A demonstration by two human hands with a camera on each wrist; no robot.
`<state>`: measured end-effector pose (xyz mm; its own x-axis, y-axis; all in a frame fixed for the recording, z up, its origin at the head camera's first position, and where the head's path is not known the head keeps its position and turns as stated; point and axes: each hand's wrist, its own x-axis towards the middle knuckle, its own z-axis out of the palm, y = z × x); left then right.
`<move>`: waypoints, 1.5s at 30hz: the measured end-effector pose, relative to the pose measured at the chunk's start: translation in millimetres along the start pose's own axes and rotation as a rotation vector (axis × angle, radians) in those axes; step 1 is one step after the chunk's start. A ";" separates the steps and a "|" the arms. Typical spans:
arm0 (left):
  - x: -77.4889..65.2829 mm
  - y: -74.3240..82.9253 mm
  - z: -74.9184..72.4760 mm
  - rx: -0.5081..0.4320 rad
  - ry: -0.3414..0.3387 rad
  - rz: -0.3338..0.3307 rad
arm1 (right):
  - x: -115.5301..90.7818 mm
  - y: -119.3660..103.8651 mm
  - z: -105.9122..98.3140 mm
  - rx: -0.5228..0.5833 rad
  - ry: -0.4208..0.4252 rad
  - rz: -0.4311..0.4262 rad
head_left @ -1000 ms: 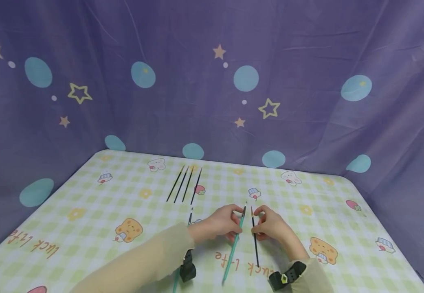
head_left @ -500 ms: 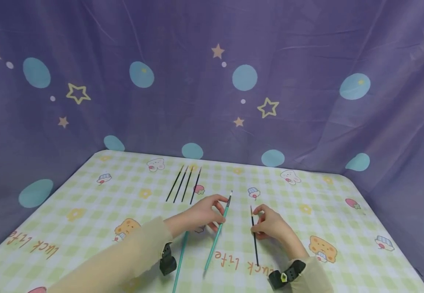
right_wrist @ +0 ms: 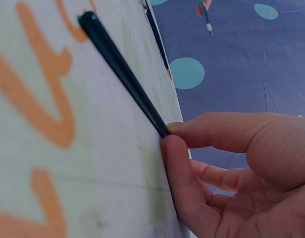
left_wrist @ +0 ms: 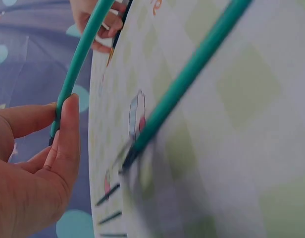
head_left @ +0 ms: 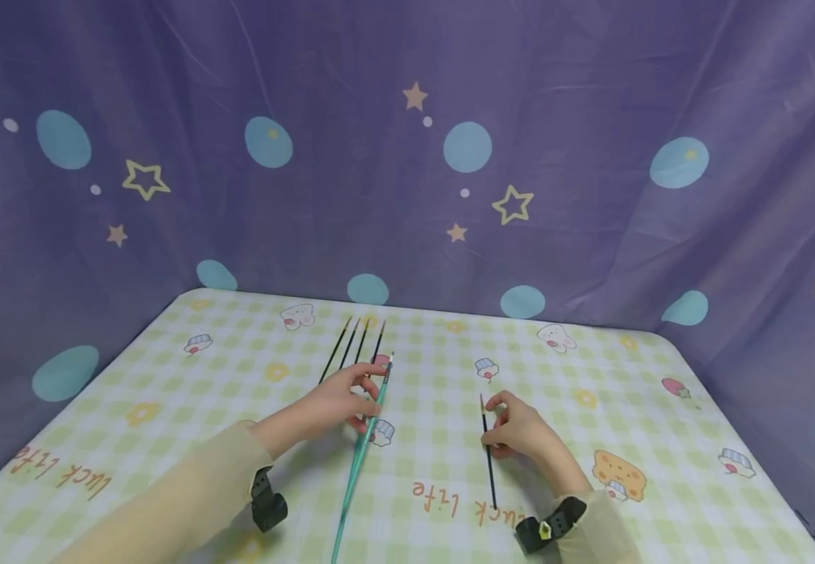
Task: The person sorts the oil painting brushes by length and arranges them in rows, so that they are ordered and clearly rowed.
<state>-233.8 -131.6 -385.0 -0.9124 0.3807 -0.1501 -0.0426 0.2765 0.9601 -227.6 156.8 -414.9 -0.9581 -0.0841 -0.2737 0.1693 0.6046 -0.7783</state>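
My left hand [head_left: 326, 403] pinches a teal paintbrush [left_wrist: 79, 57] between thumb and fingers, its pale bristles pointing away from me. It is raised over the tablecloth, beside the row of thin black paintbrushes [head_left: 335, 350]. A second teal paintbrush [left_wrist: 187, 79] lies on the cloth; in the head view the held one overlaps it. On the right, my right hand [head_left: 520, 429] grips a black paintbrush [right_wrist: 127, 79] between thumb and forefinger, low over the cloth, with its brown bristles facing away. The left hand hides part of the black row.
A green-and-white checked cloth [head_left: 435, 439] with cartoon prints covers the table. Behind its far edge hangs a purple curtain [head_left: 379, 211] with stars and blue dots. Each wrist wears a black strapped device, such as the left wrist device [head_left: 268, 501].
My left hand has carried the teal paintbrush leftward from beside the right hand to above the other teal one. The right hand and its black paintbrush have stayed in place.
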 end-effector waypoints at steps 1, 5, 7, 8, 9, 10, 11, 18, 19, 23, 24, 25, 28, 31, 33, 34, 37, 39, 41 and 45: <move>-2.0 -0.9 -3.6 0.002 0.008 0.001 | 0.4 -0.2 0.3 0.002 0.001 0.000; -9.7 -4.1 -14.5 0.024 0.046 -0.016 | 1.8 -0.1 1.5 0.013 0.004 -0.003; -13.3 -5.3 -17.4 0.040 0.063 -0.037 | 1.8 0.0 1.5 0.019 0.003 -0.007; -14.7 -5.9 -18.4 0.045 0.070 -0.049 | 1.7 0.2 1.1 0.020 0.001 -0.011; -16.0 -6.3 -19.2 0.049 0.076 -0.058 | 1.4 0.1 0.4 0.017 -0.001 -0.015; -17.1 -6.7 -19.8 0.055 0.081 -0.065 | 1.4 0.1 -0.3 0.018 -0.001 -0.016; -17.9 -7.3 -20.5 0.061 0.084 -0.072 | 1.5 0.3 -1.1 0.017 0.001 -0.017; -21.1 -12.6 -22.7 0.086 0.050 -0.092 | 1.6 0.6 -7.9 0.003 -0.002 -0.012; -21.3 -13.6 -22.5 0.088 0.046 -0.095 | 1.6 0.9 -8.6 -0.003 -0.003 -0.014; -22.6 -17.1 -20.4 0.084 0.033 -0.112 | 0.2 1.0 -11.6 -0.010 -0.008 -0.018; -22.9 -17.8 -19.8 0.084 0.030 -0.115 | -0.3 0.9 -12.2 -0.010 -0.011 -0.021; -23.3 -18.6 -19.3 0.082 0.027 -0.119 | -0.4 0.7 -12.5 -0.011 -0.014 -0.021; -25.2 -20.1 -17.6 0.084 0.018 -0.133 | -0.4 0.7 -13.0 -0.010 -0.020 -0.018; -26.8 -21.3 -15.5 0.093 0.008 -0.152 | -0.6 1.1 -13.1 -0.010 -0.025 -0.017; -27.8 -22.3 -14.0 0.103 0.006 -0.159 | -1.2 1.4 -13.3 -0.009 -0.026 -0.020; -28.2 -22.7 -13.3 0.106 0.004 -0.165 | -1.4 1.5 -13.4 -0.007 -0.026 -0.023; -29.6 -23.4 -11.8 0.115 0.006 -0.180 | -1.8 2.1 -13.3 0.001 -0.030 -0.026; -30.1 -22.7 -11.0 0.120 0.011 -0.193 | -1.4 2.2 -12.7 0.004 -0.033 -0.024; -31.0 -22.3 -10.7 0.133 0.016 -0.203 | -1.0 1.9 -11.6 0.007 -0.035 -0.020; -33.4 -21.1 -10.9 0.163 0.024 -0.220 | -0.3 0.9 -7.7 0.021 -0.036 -0.018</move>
<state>-206.8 -159.8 -397.7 -0.8978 0.2755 -0.3434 -0.1767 0.4890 0.8542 -228.9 163.4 -411.1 -0.9521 -0.1234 -0.2796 0.1575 0.5860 -0.7949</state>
